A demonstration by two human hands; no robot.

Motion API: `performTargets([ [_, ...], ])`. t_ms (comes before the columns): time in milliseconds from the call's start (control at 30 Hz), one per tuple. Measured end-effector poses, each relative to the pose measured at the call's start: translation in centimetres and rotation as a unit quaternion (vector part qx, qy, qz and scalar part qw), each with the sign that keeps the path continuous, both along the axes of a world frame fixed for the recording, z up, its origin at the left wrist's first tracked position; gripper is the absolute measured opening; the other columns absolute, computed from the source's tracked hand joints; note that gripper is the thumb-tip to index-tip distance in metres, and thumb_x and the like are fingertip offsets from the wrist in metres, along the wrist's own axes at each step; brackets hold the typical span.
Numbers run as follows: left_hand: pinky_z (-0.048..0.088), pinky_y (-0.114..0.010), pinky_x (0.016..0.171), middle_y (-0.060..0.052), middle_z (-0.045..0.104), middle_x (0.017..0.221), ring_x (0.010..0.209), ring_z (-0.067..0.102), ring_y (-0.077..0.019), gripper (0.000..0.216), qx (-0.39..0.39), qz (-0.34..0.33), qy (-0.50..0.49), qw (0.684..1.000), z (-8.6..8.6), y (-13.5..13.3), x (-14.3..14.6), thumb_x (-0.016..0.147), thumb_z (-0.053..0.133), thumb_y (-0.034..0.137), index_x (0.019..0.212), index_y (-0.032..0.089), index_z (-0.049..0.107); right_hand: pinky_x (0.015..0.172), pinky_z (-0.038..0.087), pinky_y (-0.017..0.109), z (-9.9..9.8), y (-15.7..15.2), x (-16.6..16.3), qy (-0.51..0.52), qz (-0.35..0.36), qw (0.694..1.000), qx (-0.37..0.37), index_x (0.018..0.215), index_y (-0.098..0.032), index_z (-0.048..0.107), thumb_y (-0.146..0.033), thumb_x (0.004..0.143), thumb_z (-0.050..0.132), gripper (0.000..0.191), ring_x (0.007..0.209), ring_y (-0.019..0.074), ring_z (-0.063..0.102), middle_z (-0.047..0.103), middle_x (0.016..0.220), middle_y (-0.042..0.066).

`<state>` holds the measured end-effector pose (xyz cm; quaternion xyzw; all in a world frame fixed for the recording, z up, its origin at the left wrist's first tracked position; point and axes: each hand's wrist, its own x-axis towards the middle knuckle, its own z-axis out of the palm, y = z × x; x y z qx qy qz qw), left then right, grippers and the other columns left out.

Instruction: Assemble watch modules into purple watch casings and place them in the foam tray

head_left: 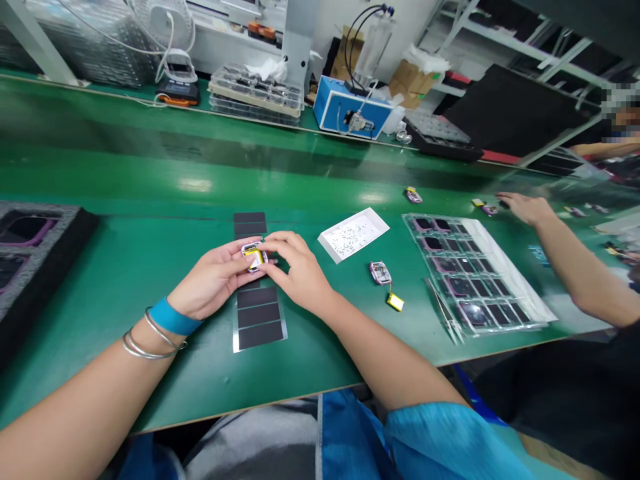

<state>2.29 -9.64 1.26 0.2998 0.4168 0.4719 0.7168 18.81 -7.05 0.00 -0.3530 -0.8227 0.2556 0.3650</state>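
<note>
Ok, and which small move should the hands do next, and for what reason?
Probably a gentle press on the yellow battery with the right hand, while the left hand steadies the small case: the battery lies at the case's open side, both hands hold the case, and whether the battery sits flat is unclear.

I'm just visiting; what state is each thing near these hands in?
Held device: open, yellow battery showing
Left hand: gripping held device
Right hand: touching held device
Other device: open, its battery outside
White box: open, holding small pieces
Black-strip sheet: flat, partly hidden
Tweezers: lying down
</note>
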Motion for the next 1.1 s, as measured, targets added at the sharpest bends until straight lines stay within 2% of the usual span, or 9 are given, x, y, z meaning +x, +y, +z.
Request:
performTargets([
  [133,0.053,-0.029,0.086,-0.009,0.068,0.11,0.097,0.064,-0.0192,0.036,0.027,-0.014,0.022,0.999,-0.1,-0.1,0.1,0.073,0.071,0.018,0.108,0.017,0.065,0.088,0.051,0.034,-0.6,0.4,0.0,0.114,0.057,0.962,-0.241,0.126,-0.023,0.044,-0.017,0.079,0.063,0.051,0.102,0.0166,0.057,0.055,0.118,0.007],
  [233,0.053,-0.032,0.087,-0.01,0.069,0.107,0.097,0.065,-0.0213,0.038,0.037,-0.018,0.036,0.999,0.0,-0.2,0.3,0.069,0.075,0.021,0.105,0.016,0.065,0.081,0.053,0.033,-0.7,0.4,-0.1,0.143,0.084,0.927,-0.336,0.123,-0.021,0.046,-0.016,0.078,0.062,0.048,0.084,0.014,0.062,0.06,0.1,0.004],
  [467,0.052,-0.036,0.087,-0.011,0.071,0.101,0.093,0.067,-0.0221,0.039,0.068,-0.015,0.043,0.997,-0.5,0.2,0.2,0.066,0.077,0.026,0.102,0.015,0.065,0.086,0.052,0.036,-0.7,0.1,-0.6,0.194,0.052,0.922,-0.331,0.116,-0.021,0.051,-0.022,0.073,0.067,0.046,0.088,0.0165,0.065,0.064,0.097,0.004],
  [633,0.051,-0.041,0.089,-0.012,0.07,0.103,0.092,0.067,-0.0226,0.043,0.091,0.042,0.049,0.994,1.0,0.0,-0.5,0.071,0.073,0.022,0.112,0.014,0.061,0.098,0.046,0.042,-0.9,0.4,-0.2,0.145,0.068,0.953,-0.258,0.137,-0.026,0.033,-0.034,0.074,0.068,0.072,0.108,0.0207,0.059,0.06,0.12,0.008],
  [767,0.046,-0.04,0.095,-0.012,0.063,0.119,0.103,0.063,-0.0224,0.045,0.117,0.159,0.004,0.98,3.9,-3.6,-3.0,0.081,0.062,0.022,0.124,0.017,0.053,0.104,0.04,0.047,-1.0,0.6,0.3,0.054,0.04,0.982,-0.178,0.14,-0.028,0.028,-0.041,0.08,0.063,0.071,0.122,0.0237,0.049,0.05,0.135,0.009],
  [867,0.046,-0.04,0.095,-0.009,0.06,0.123,0.111,0.058,-0.0236,0.05,0.166,0.204,0.113,0.958,4.9,-8.3,-6.4,0.083,0.059,0.028,0.131,0.023,0.048,0.101,0.041,0.05,-1.3,0.7,0.4,0.0,0.011,0.987,-0.163,0.138,-0.029,0.031,-0.049,0.082,0.057,0.065,0.119,0.0266,0.053,0.05,0.135,0.009],
  [933,0.048,-0.04,0.092,-0.007,0.061,0.119,0.111,0.057,-0.0243,0.051,0.194,0.273,0.31,0.89,4.7,-11.5,-9.5,0.08,0.063,0.033,0.129,0.025,0.051,0.099,0.043,0.049,-1.4,0.7,0.3,-0.023,0.004,0.987,-0.157,0.137,-0.028,0.032,-0.052,0.082,0.054,0.064,0.116,0.0276,0.054,0.052,0.133,0.009],
  [1033,0.047,-0.041,0.089,-0.007,0.059,0.113,0.102,0.056,-0.0249,0.052,0.189,0.363,0.627,0.663,4.1,-15.3,-14.9,0.074,0.068,0.036,0.123,0.025,0.056,0.093,0.047,0.046,-1.4,0.6,-0.1,-0.072,-0.002,0.989,-0.126,0.137,-0.028,0.033,-0.054,0.083,0.05,0.062,0.111,0.0276,0.058,0.054,0.131,0.008],
  [1100,0.047,-0.042,0.087,-0.009,0.059,0.105,0.096,0.056,-0.0261,0.051,0.165,0.364,0.741,0.54,4.1,-17.1,-18.6,0.075,0.066,0.037,0.123,0.021,0.055,0.082,0.052,0.042,-1.3,0.5,-0.4,-0.109,-0.014,0.988,-0.104,0.137,-0.029,0.032,-0.055,0.084,0.048,0.061,0.094,0.0255,0.065,0.053,0.132,0.007],
])
